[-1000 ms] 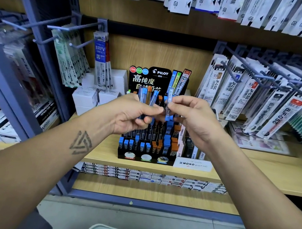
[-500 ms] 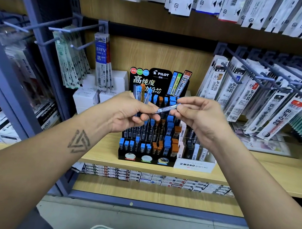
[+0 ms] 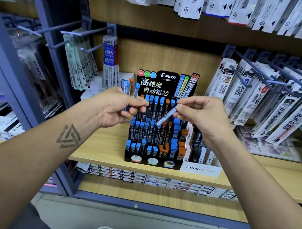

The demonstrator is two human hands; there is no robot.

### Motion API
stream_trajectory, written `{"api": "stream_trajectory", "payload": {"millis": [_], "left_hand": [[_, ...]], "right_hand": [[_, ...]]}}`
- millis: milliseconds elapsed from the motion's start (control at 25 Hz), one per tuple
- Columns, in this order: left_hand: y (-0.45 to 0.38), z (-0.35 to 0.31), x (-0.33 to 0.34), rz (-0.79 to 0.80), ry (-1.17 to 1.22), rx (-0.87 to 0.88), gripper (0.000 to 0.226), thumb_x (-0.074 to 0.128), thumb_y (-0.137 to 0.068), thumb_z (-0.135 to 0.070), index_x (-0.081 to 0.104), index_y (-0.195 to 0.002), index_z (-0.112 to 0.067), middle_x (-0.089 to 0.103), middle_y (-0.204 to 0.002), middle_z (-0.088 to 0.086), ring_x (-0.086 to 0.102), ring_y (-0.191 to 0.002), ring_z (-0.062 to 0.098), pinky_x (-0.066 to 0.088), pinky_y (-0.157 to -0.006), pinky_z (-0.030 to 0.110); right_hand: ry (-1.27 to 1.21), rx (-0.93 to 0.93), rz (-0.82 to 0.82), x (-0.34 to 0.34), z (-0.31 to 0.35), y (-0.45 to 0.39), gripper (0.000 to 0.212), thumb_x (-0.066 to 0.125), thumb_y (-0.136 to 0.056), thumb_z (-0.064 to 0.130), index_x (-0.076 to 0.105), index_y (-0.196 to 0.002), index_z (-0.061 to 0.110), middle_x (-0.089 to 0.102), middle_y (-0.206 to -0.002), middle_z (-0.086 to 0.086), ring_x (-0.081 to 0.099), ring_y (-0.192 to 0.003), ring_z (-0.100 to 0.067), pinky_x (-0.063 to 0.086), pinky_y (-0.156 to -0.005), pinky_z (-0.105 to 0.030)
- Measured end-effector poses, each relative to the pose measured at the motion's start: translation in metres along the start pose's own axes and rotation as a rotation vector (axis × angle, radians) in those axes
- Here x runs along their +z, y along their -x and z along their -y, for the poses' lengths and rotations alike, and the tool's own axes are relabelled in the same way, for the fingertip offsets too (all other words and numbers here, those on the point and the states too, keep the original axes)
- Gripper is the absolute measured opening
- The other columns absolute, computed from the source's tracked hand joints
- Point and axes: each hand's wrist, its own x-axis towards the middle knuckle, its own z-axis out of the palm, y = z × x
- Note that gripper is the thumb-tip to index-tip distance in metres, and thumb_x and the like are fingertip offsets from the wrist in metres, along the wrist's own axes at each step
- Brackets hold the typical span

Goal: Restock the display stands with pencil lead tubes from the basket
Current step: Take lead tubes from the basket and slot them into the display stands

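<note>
The wooden shelf carries a black tiered display stand near its front edge, headed "PILOT" with Chinese lettering, just beside a white "MONO graph MG" box. The left hand grips a bunch of lead tubes; the right hand pinches one tilted blue-capped tube before the stand's middle tier.

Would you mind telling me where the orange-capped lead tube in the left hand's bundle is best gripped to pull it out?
Pinch the orange-capped tube by its cap end, coming from above. It stands roughly upright among the blue-capped tubes, its top sticking out above the left hand, whose fingers wrap its lower body. The right hand already pinches a single tube, so it would need freeing first.
</note>
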Motion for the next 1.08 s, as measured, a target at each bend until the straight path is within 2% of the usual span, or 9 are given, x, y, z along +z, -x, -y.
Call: {"api": "stream_trajectory", "payload": {"millis": [200, 400, 480, 600, 640, 800, 1080], "left_hand": [[0.006, -0.001, -0.006, 0.001, -0.037, -0.003, 0.021, 0.067, -0.09, 0.001, 0.067, -0.107, 0.012, 0.062, -0.071, 0.011, 0.041, -0.044, 0.006, 0.027, -0.033, 0.013], [0.013, -0.003, -0.007, 0.084, -0.079, -0.028, 0.02, 0.07, -0.089, -0.008, 0.07, -0.106, 0.003, 0.057, -0.066, 0.006, 0.041, -0.047, 0.008, 0.026, -0.034, 0.014], [0.017, -0.006, -0.005, 0.139, -0.046, -0.016, 0.017, 0.066, -0.09, -0.008, 0.07, -0.105, 0.001, 0.057, -0.068, 0.006, 0.042, -0.051, 0.009, 0.028, -0.036, 0.015], [0.02, -0.008, -0.005, 0.17, 0.022, -0.001, 0.029, 0.055, -0.096, -0.008, 0.065, -0.119, 0.006, 0.061, -0.072, 0.008, 0.046, -0.054, 0.011, 0.032, -0.039, 0.016], [0.02, -0.008, -0.005, 0.169, 0.034, 0.003, 0.031, 0.052, -0.098, -0.007, 0.062, -0.123, 0.007, 0.063, -0.073, 0.01, 0.047, -0.054, 0.011, 0.033, -0.04, 0.016], [0.02, -0.007, -0.004, 0.156, 0.047, 0.013, 0.034, 0.05, -0.101, -0.007, 0.056, -0.13, 0.01, 0.07, -0.085, 0.017, 0.053, -0.055, 0.013, 0.036, -0.042, 0.016], [0.02, -0.008, -0.005, 0.162, 0.033, 0.012, 0.024, 0.051, -0.102, -0.008, 0.06, -0.121, 0.003, 0.072, -0.09, 0.018, 0.057, -0.058, 0.014, 0.042, -0.044, 0.016]], "right_hand": [[0.151, -0.069, 0.045, 0.013, 0.0, -0.003, 0.012, 0.073, -0.085, -0.006, 0.074, -0.095, 0.001, 0.075, -0.081, -0.016, 0.075, -0.075, -0.024, 0.061, -0.073, -0.026], [0.51, -0.188, 0.054, 0.022, -0.013, -0.008, 0.008, 0.076, -0.086, 0.003, 0.076, -0.088, 0.011, 0.075, -0.078, -0.001, 0.074, -0.074, -0.015, 0.06, -0.077, -0.028], [0.618, -0.225, 0.053, 0.027, -0.017, -0.007, 0.01, 0.075, -0.087, 0.007, 0.077, -0.09, 0.017, 0.072, -0.08, 0.008, 0.072, -0.079, -0.01, 0.057, -0.078, -0.022], [0.712, -0.274, 0.038, 0.029, -0.018, -0.007, 0.011, 0.074, -0.089, 0.011, 0.078, -0.097, 0.017, 0.069, -0.082, 0.009, 0.068, -0.083, -0.007, 0.051, -0.076, -0.011], [0.738, -0.288, 0.036, 0.03, -0.018, -0.007, 0.011, 0.073, -0.09, 0.011, 0.078, -0.099, 0.016, 0.069, -0.083, 0.008, 0.067, -0.083, -0.008, 0.052, -0.078, -0.013], [0.875, -0.38, 0.051, 0.032, -0.023, -0.009, 0.013, 0.072, -0.091, 0.014, 0.078, -0.102, 0.016, 0.075, -0.092, 0.001, 0.069, -0.089, -0.015, 0.057, -0.088, -0.035], [0.893, -0.422, 0.041, 0.034, -0.025, -0.008, 0.012, 0.073, -0.091, 0.015, 0.079, -0.101, 0.018, 0.076, -0.092, 0.001, 0.07, -0.088, -0.014, 0.058, -0.086, -0.036]]}}
